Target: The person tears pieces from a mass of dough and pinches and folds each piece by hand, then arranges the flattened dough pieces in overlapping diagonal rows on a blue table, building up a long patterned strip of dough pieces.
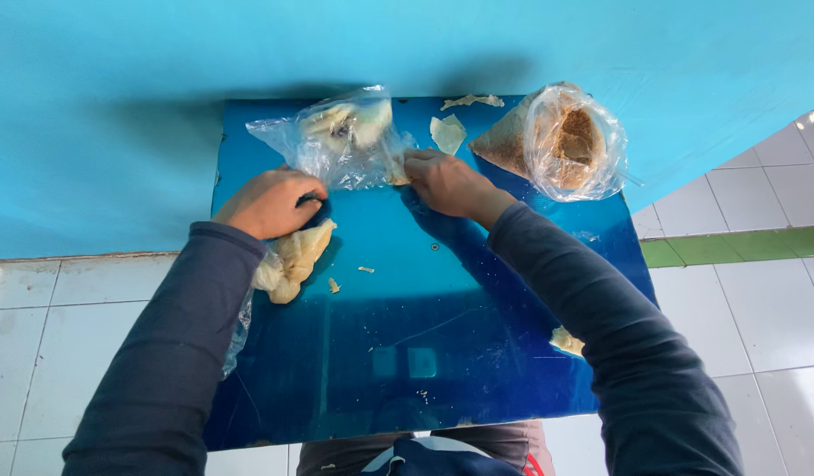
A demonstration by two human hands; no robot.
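Here: left hand [267,203] curled on pale dough piece [294,257]; right hand [446,182] pinching clear bag [343,139] at twelve o'clock on blue surface [424,335]; crumb bag [557,139] at two o'clock.

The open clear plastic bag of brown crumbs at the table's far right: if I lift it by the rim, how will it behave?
The clear plastic bag of brown crumbs probably sags; its film looks thin and crinkled. Lying on its side with the mouth open, it may spill loose crumbs. It looks well filled, so likely hefty.

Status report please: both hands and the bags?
Left hand and right hand both gripping clear crumpled plastic bag. Pale dough lump under left wrist. Nothing blocking.
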